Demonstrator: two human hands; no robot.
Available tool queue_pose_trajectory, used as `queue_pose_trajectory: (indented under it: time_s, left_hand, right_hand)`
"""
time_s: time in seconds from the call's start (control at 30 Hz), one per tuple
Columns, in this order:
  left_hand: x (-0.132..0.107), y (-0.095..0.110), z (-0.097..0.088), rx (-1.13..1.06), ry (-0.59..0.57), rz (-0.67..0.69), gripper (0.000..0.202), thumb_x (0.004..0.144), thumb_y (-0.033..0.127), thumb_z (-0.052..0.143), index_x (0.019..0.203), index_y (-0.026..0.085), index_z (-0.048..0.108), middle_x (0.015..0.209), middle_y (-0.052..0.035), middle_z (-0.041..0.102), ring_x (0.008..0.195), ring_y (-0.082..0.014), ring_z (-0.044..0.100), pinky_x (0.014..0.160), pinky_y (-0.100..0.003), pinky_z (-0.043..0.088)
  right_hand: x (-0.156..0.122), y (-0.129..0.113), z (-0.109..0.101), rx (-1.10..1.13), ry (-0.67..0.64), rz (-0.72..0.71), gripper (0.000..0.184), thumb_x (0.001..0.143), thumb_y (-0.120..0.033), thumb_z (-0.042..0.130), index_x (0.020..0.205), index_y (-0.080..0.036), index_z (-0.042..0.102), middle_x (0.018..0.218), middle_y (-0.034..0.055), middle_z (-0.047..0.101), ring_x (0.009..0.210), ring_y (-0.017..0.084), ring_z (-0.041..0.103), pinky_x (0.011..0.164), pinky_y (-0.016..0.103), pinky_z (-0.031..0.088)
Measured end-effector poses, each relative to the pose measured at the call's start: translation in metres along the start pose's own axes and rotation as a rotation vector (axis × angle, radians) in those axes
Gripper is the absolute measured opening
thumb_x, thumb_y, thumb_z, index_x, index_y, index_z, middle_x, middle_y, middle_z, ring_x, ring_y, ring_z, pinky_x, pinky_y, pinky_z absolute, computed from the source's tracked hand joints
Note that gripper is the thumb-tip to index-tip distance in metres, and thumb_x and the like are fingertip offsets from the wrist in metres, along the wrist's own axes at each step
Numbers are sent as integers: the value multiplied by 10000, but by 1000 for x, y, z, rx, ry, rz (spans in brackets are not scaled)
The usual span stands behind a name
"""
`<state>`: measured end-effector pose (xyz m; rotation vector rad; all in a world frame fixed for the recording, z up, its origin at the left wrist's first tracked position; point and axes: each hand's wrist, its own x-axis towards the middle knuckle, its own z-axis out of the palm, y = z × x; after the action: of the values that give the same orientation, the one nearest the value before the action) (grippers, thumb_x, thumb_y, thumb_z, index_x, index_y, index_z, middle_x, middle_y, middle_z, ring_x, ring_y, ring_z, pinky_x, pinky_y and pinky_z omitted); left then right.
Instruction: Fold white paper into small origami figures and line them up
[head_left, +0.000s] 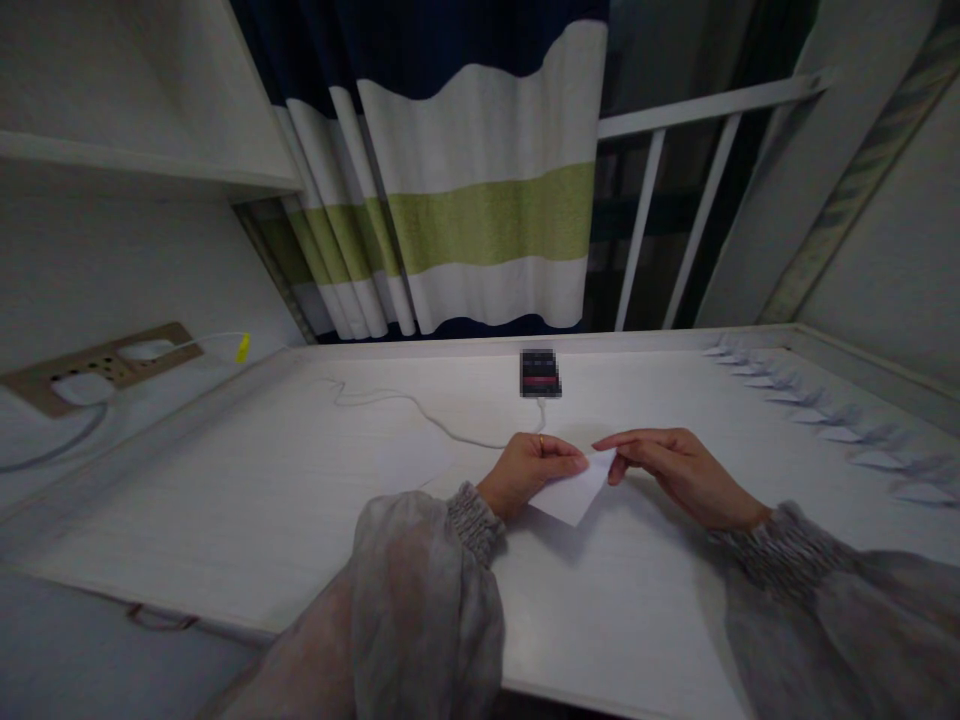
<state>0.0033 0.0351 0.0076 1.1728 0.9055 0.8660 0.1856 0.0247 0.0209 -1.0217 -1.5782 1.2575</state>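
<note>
Above the white desk, my left hand (531,470) pinches a small piece of white paper (574,495) between thumb and fingers. The paper looks folded and has a pointed lower corner. My right hand (675,470) is at the paper's upper right corner, its index finger stretched along the top and its other fingertips curled below, with the corner between them. Another flat white sheet (412,455) lies on the desk to the left of my left hand, faint against the surface.
A row of several folded white paper pieces (806,415) runs along the desk's right side. A dark, blurred-out device (540,373) stands at the back, with a white cable (431,415) trailing left. Plugs sit in a socket strip (105,368) on the left wall. A curtain (487,200) hangs behind.
</note>
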Motion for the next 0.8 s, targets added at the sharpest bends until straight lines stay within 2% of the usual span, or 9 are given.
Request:
queue_pose_trajectory:
  time_s: [0.13,0.3,0.4,0.63,0.8]
  left_hand:
    - [1,-1,-1,9,57,20,264,495,294,730,646,95,645,509,12,557,423,-48,436,428,-190,294]
    - [1,-2,1,52,84,43,262,510,302,721,642,92,638,516,3,565,428,-53,449,435,-194,320]
    - [0,-2,2,78,70,50,248,529,299,711,641,91,634,533,-7,578,436,-59,463,438,-196,331]
    - [2,-5,2,117,67,78,188,561,260,691,635,97,635,530,2,579,435,-52,462,444,-192,333]
    - [2,-6,1,142,44,68,179,569,258,685,636,98,641,523,6,578,428,-48,461,440,-187,339]
  right_hand:
    - [1,-4,2,85,35,57,328,689,-435,563,796,-142,666,615,34,627,575,134,563,614,275,436]
    - [3,-3,9,-93,-7,106,325,676,-442,583,566,-138,606,545,15,571,526,103,502,547,238,397]
    - [3,-1,12,-162,-21,107,303,670,-428,590,590,-137,616,534,6,559,521,98,480,541,233,380]
    - [2,-2,16,-168,4,146,342,680,-451,557,543,-138,581,522,5,543,496,95,455,517,239,368]
    - [2,-1,16,-171,-8,172,312,656,-429,569,586,-128,609,522,6,543,499,100,455,526,245,370]
